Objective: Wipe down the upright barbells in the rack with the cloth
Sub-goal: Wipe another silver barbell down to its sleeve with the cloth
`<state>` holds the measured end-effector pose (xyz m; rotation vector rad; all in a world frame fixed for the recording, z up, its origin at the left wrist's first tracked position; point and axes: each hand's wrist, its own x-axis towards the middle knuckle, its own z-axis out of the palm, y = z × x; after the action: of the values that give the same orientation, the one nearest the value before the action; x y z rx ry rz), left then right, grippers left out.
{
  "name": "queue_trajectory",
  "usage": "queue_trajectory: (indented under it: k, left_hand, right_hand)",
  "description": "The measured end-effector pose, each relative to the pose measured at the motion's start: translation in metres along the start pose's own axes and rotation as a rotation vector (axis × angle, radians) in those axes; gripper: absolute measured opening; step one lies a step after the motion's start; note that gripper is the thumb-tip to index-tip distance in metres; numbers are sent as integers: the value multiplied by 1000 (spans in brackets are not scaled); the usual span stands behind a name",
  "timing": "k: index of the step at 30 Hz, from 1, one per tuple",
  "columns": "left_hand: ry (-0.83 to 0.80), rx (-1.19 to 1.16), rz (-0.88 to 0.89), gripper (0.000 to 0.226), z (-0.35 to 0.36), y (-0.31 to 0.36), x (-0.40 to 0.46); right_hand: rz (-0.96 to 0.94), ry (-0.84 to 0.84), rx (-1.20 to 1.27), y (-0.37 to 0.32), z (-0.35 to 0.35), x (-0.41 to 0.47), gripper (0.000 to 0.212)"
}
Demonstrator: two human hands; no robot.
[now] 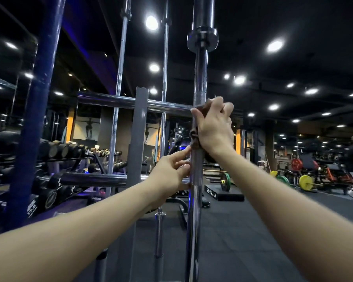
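Both arms up at the near barbell, cloth wrapped on the shaft!

Both forearms reach forward and up from the near corners, meeting at the nearest upright barbell [200, 78], which stands right of centre. The right hand [213, 127] sits higher, fingers curled round the shaft and clamping the dark cloth [194, 137] against it, a fold of cloth hanging just below the thumb. The left hand [171, 171] is lower, fingers bent, fingertips touching the bar just under the cloth; whether it truly grips, I cannot tell. Two more upright barbells [119, 78] stand further left behind the rack's chrome crossbar [114, 101]. On the floor beyond, a black block [222, 193] reads "FITNESS".
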<state>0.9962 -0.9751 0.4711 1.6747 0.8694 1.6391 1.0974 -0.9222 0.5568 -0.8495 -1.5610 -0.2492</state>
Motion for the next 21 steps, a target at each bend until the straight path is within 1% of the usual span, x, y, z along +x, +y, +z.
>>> queue_trajectory:
  k: [2,5,8,10,13,17,19,21]
  left_hand:
    - [1,-13,-10,46,-1,-3,1]
    - [15,18,-21,46,-2,-2,1]
    - [4,23,-36,46,2,3,-1]
    - [1,13,-49,46,2,5,-2]
    - [-5,-7,-52,46,3,3,-2]
    - [6,-13,-43,45,1,-3,1]
    - [7,29,-31,46,0,0,1]
    - [17,52,-43,49,2,3,-1]
  right_hand:
    - [-17,19,-14,12,8,-32,46]
    - [-77,-61,-62,31,11,-79,47]
    - [-169,-148,-218,37,-2,-65,50]
    - [-157,-149,-198,30,-6,-38,50]
    - [-93,-92,-156,17,-3,-10,50]
    - [-17,-6,-47,23,10,-43,49]
    - [-50,-64,-65,31,12,-76,48]
    - [-68,-151,-124,39,7,-89,48]
